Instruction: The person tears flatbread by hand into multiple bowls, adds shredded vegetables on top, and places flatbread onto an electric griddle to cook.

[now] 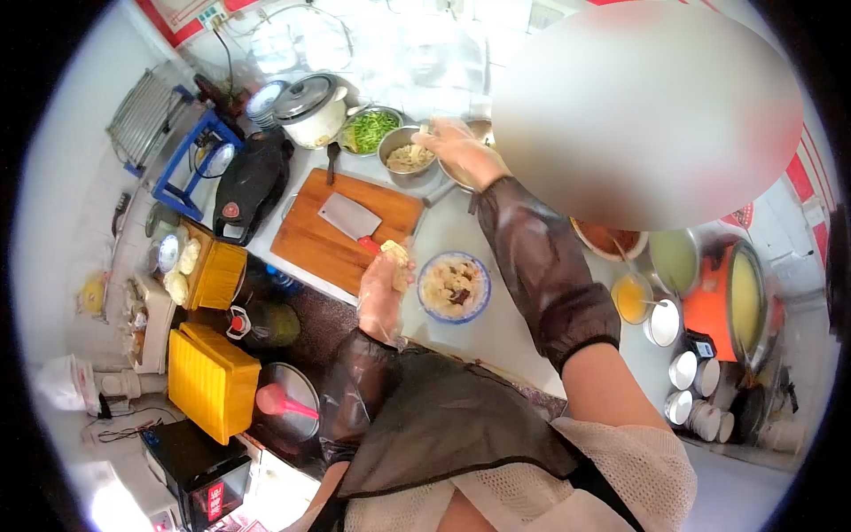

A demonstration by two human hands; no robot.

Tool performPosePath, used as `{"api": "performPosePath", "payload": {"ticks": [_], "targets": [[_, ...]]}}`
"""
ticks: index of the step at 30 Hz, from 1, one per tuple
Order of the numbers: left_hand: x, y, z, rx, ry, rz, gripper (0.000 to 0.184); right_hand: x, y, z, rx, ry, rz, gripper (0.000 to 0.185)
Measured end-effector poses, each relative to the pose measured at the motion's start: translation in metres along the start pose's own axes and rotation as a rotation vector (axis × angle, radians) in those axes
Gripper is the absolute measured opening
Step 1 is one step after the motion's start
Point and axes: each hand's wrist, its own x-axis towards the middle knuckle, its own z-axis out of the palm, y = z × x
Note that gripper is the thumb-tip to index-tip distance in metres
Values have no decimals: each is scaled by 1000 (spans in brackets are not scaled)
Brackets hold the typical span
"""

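My left hand [379, 297], in a clear plastic glove, is closed around a pale yellow, crumbly-looking piece of food [395, 254], which it holds just left of a blue-rimmed bowl [487, 297]. That bowl holds pale, torn-looking food with a dark patch. My right hand [463, 152], also gloved, reaches over a metal bowl [387, 165] of pale shredded food [409, 159]. Its fingers are pinched together on some pale shreds. Close to the left hand, a cleaver [349, 215] with a red handle lies on the wooden cutting board [306, 239].
A bowl of chopped greens [371, 131] and a lidded white cooker [315, 111] stand at the back. The black electric griddle [252, 182] is left of the board. On the right are an orange pot [716, 306], a yellow-liquid container [630, 298] and several white cups [682, 371].
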Motion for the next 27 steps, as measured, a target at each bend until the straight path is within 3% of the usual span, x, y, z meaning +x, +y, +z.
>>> {"api": "performPosePath", "payload": {"ticks": [2, 3, 6, 8, 10, 11, 13, 14, 16, 17, 19, 21, 23, 24, 25, 27], "targets": [[4, -5, 1, 117, 23, 19, 25, -15, -6, -15, 129, -401, 244, 49], [5, -12, 4, 234, 47, 25, 23, -52, 10, -9, 153, -330, 61, 46], [24, -76, -1, 456, -35, 37, 24, -153, 5, -31, 388, -640, 424, 38], [17, -104, 24, 608, -96, 37, 24, -202, 35, -39, 431, -546, 480, 37], [-12, -105, 73, 653, -232, -233, 22, -246, 31, -65, 356, -368, 601, 32], [-18, -124, 80, 659, -270, -266, 22, -269, 43, -68, 358, -335, 640, 32], [-26, -161, 89, 694, -314, -267, 20, -313, 86, -65, 136, 44, 534, 30], [-38, -164, 106, 708, -232, -348, 15, -332, 108, -76, 127, 60, 553, 30], [-49, -185, 111, 542, -173, -390, 13, -363, 147, -105, -533, 139, -110, 28], [-55, -191, 110, 377, -96, -418, 11, -375, 149, -114, -527, 139, -114, 28], [-61, -196, 115, 334, -77, -403, 10, -386, 142, -129, 813, 247, 753, 24], [-60, -217, 115, 482, -192, -380, 12, -374, 103, -123, 625, 125, 837, 21], [-64, -239, 118, 511, -230, -326, 12, -373, 102, -108, 99, -48, 472, 19], [-65, -247, 121, 546, -262, -273, 12, -372, 92, -119, 446, -125, 683, 20], [-64, -251, 122, 545, -269, -263, 12, -375, 102, -127, 442, -119, 674, 20], [-67, -249, 123, 505, -112, -275, 12, -382, 113, -141, 857, 103, 778, 18]]}}
